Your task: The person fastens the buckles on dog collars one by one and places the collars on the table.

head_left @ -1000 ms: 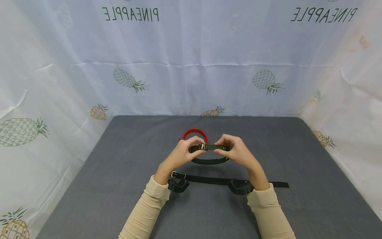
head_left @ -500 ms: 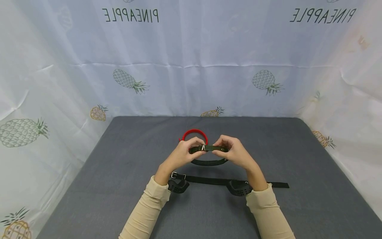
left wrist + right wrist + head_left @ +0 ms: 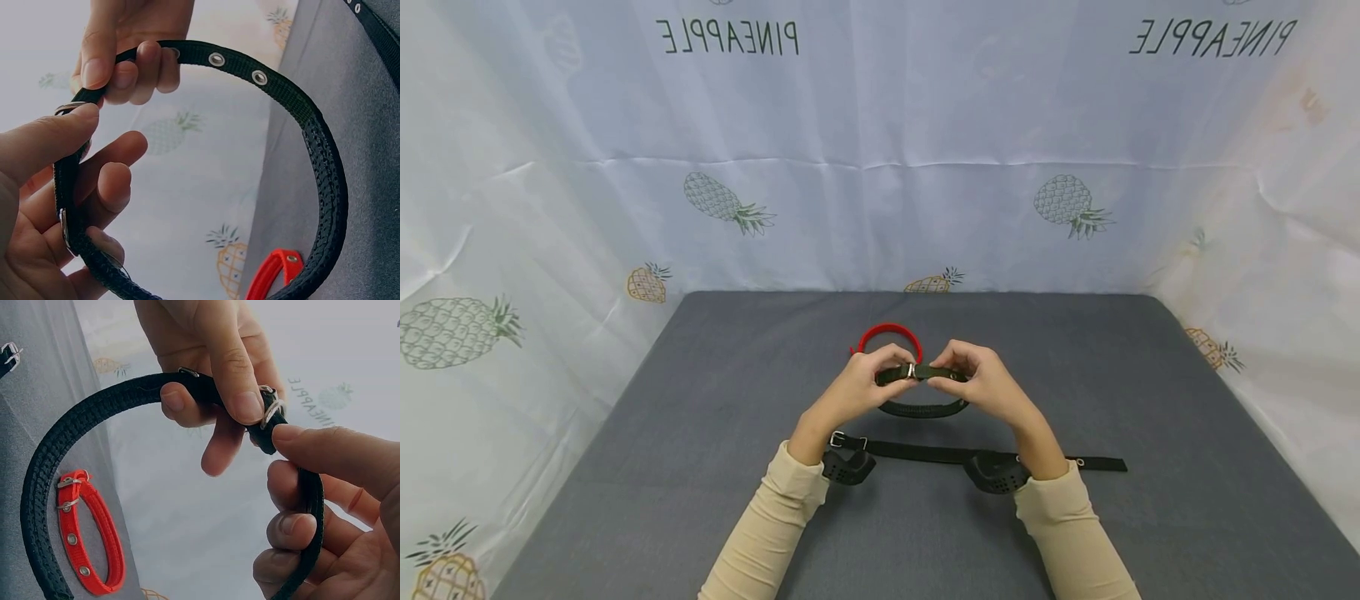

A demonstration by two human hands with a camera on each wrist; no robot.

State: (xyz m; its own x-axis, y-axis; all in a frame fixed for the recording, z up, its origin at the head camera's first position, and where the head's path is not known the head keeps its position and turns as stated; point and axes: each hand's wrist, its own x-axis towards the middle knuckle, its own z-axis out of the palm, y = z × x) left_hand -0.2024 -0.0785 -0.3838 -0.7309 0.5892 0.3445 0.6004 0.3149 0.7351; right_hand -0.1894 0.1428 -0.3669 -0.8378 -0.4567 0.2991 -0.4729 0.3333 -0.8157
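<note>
Both hands hold a dark collar [image 3: 923, 411], bent into a loop above the table, with metal eyelets and a padded section. My left hand [image 3: 853, 387] pinches it beside the metal buckle [image 3: 270, 412], thumb on the strap right at the frame. From the other side, my right hand [image 3: 985, 382] grips the eyeleted strap [image 3: 237, 69] between thumb and curled fingers, its thumb tip close to the buckle. The strap passes through the buckle in the right wrist view. Part of the strap is hidden behind the fingers.
On the grey table [image 3: 737, 500], a red collar [image 3: 890, 329], buckled into a ring, lies behind the hands. A straight black collar [image 3: 917, 452] stretches across the table below the wrists. A pineapple-print curtain [image 3: 880, 217] hangs around the table.
My right hand has slid a little to the left along the strap, closer to the buckle and my left hand. The left hand has stayed nearly still.
</note>
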